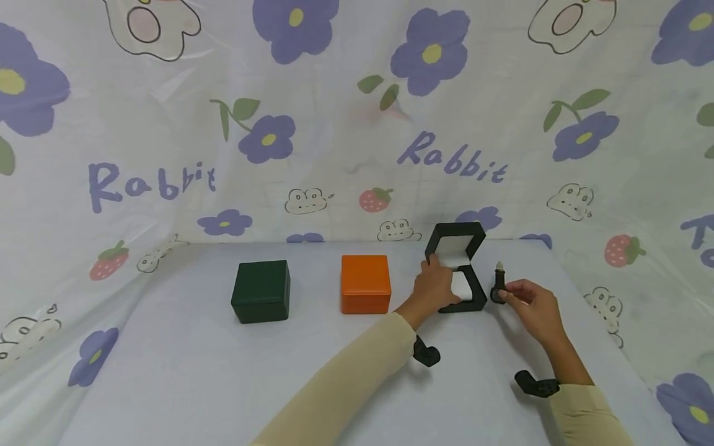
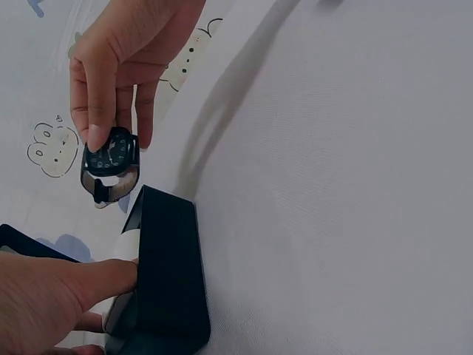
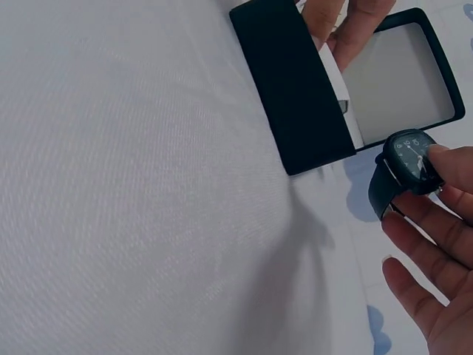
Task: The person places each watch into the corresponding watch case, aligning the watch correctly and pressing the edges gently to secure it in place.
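A black watch box stands on the right of the table, its lid raised to show a pale lining. My left hand reaches into it, with thumb and fingers around the white cushion; part of the cushion is hidden behind them. Just right of the box, my right hand pinches a black wristwatch by its case, thumb on the dial side. The dial shows pale markings, and the dark strap curves away from the case, paler inside in the left wrist view.
A dark green box and an orange box, both closed, stand to the left on the white tablecloth. Behind the table hangs a sheet printed with flowers and rabbits. Black wrist devices are on both arms.
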Tool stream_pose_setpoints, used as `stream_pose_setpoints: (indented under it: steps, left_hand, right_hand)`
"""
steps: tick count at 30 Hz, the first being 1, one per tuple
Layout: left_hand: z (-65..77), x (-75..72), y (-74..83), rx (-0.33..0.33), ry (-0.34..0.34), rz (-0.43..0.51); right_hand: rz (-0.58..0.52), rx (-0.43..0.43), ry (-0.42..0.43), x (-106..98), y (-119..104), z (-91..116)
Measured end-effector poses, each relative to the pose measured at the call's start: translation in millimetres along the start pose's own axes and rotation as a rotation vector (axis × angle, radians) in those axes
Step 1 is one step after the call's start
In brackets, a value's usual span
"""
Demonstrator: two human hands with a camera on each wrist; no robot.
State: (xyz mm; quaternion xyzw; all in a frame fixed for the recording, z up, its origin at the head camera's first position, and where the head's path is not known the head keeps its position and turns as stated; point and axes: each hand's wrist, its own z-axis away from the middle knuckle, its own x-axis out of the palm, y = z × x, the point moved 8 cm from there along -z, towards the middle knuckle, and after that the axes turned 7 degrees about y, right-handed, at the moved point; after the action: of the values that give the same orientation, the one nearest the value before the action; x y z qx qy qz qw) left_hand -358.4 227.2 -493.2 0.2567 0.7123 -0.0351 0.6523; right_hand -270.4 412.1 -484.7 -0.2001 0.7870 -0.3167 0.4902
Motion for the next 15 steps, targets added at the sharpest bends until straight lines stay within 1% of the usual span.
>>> stream_pose_setpoints:
  steps: [3,8,12,15]
  left_hand:
    - [-1.5,0.9,-0.7,0.010,-0.006,-0.010]
    - [-2.8,3.1,-3.3,0.040,-0.004,0.009]
    - [-1.0,4.5,-4.3,0.084,0.026,0.015]
    - [1.0,4.5,-4.5,0.110,0.059,-0.009]
  right_hand:
    - [-0.024,-0.006,0.011,-1.7,-5.1,0.2]
    - [-0.058,-0.017,0.020,-3.1,-12.6,0.4]
    - [-0.097,-0.032,0.030,-3.9,-20.4,1.4]
    - [-0.125,-0.060,0.035,-3.5,-27.3,2.0]
